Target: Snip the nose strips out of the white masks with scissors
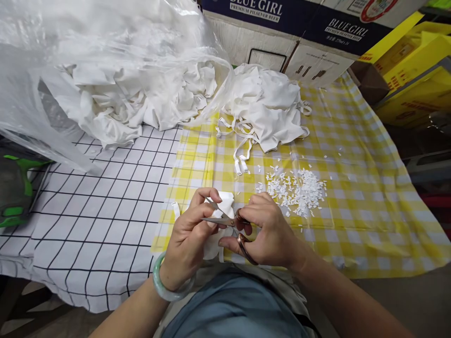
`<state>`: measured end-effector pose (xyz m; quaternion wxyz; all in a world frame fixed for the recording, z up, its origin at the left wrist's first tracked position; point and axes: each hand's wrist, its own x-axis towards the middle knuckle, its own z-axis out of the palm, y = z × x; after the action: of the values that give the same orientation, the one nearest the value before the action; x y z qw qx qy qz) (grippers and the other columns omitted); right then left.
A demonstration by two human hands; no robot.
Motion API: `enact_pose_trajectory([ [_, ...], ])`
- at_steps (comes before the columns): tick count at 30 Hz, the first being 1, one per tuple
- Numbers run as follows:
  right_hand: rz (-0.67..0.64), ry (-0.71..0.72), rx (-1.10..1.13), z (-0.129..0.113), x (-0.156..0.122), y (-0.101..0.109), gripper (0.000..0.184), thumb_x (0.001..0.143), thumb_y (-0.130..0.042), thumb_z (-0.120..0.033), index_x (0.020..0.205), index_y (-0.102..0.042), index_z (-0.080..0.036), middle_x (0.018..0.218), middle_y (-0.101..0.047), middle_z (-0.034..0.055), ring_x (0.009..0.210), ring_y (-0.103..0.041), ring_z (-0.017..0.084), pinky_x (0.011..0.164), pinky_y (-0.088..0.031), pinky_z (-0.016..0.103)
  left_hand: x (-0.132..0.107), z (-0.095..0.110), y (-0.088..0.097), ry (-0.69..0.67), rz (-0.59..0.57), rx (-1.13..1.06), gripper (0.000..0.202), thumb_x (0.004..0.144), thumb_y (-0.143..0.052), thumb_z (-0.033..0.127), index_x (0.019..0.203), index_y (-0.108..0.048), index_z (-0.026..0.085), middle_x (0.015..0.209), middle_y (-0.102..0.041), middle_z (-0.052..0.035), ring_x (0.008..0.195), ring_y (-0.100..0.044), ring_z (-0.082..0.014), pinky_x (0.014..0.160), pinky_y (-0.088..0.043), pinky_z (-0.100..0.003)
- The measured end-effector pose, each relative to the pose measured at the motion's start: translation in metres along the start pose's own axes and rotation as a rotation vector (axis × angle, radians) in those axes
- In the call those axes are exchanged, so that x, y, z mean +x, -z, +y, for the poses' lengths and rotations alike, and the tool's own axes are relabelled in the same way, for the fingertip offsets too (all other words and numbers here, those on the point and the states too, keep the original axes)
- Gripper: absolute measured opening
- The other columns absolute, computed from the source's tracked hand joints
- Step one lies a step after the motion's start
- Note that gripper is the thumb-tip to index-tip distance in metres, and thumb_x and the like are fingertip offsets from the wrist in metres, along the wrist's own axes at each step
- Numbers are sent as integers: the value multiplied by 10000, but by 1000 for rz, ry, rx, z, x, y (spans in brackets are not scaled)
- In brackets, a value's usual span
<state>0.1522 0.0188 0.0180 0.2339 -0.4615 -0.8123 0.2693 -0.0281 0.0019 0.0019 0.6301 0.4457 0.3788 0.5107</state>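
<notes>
In my right hand [266,230] is a pair of scissors [229,220], its copper-coloured handles around my fingers and thumb. The blades point left and stand apart near the fingertips of my left hand [192,230]. My left hand pinches a white fabric piece [225,202], which hangs down below the blades toward my lap. Whether a blade touches the fabric I cannot tell. Right of my hands lies a heap of tiny white clippings [306,190]. Beyond them sits a pile of white garments [264,103] with thin straps trailing toward me.
A clear plastic bag [123,42] full of white fabric pieces [112,103] fills the back left. Beer cartons [268,42] stand behind the pile, with yellow bags [416,80] at the right. A black-and-green object [16,188] is at the left edge. Checked cloths [369,206] cover the table.
</notes>
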Motion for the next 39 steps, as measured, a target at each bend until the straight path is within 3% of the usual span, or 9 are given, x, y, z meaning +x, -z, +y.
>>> enact_pose_trajectory([
  [14,109,11,-60,15,-14,1,514,802,-724,-528,508,-479,-184,480,-507,-33,540,-422,112,632,-293,286,7,-6,-10,-29,-46,30,234,942,-553,216,753,-690,204,1037,-504,-72,1096,-444,-208,880,-435,-254],
  [20,194,-139,-165,37,-43,-5,546,817,-706,-539,469,-491,-177,464,-470,-24,521,-396,106,597,-291,277,21,-20,-27,119,-177,94,278,937,-554,297,719,-671,169,1069,-463,-86,1021,-497,-220,704,-467,-256],
  [23,223,-291,-77,51,-54,-3,562,831,-676,-565,470,-473,-185,473,-450,-24,506,-399,106,551,-302,264,29,-22,-33,128,-217,159,300,930,-534,291,681,-637,161,1023,-485,-91,1001,-509,-227,732,-470,-278],
  [27,270,-434,75,58,-54,10,415,757,-736,-589,825,-602,-202,759,-637,31,714,-591,189,664,-463,296,30,-10,-12,95,-213,381,321,959,-469,288,686,-592,172,1049,-528,-97,1017,-534,-231,814,-469,-312],
  [29,208,-342,106,50,-50,6,607,693,-807,-539,1125,-552,-196,1102,-650,121,1012,-616,279,881,-498,393,18,-5,11,40,-162,620,282,969,-456,285,738,-582,186,1090,-536,-98,1080,-532,-241,898,-460,-340],
  [31,66,-189,139,35,-44,-10,734,682,-833,-413,1273,-464,-183,1318,-555,178,1223,-531,327,1030,-442,452,-3,-5,37,-22,-79,876,163,947,-502,280,831,-584,200,1161,-539,-105,1162,-513,-264,973,-442,-381],
  [33,-88,-71,161,16,-38,-36,569,717,-757,-211,1219,-492,-173,1286,-572,172,1210,-535,312,1016,-455,438,-25,-9,58,-56,-34,1004,108,897,-573,272,988,-582,214,1211,-550,-119,1176,-527,-284,983,-458,-410],
  [36,-157,-37,248,-3,-15,-60,325,656,-599,-16,916,-531,-198,964,-628,62,890,-605,211,774,-510,316,-32,-5,66,4,-122,926,272,896,-565,254,1166,-542,225,1098,-619,-99,977,-624,-238,837,-541,-353],
  [39,21,-53,420,-3,33,-28,266,677,-582,-56,874,-513,-221,865,-593,-6,755,-572,147,651,-465,240,15,32,39,-42,-148,808,122,928,-531,257,1030,-584,217,883,-633,-39,751,-611,-174,659,-531,-269],
])
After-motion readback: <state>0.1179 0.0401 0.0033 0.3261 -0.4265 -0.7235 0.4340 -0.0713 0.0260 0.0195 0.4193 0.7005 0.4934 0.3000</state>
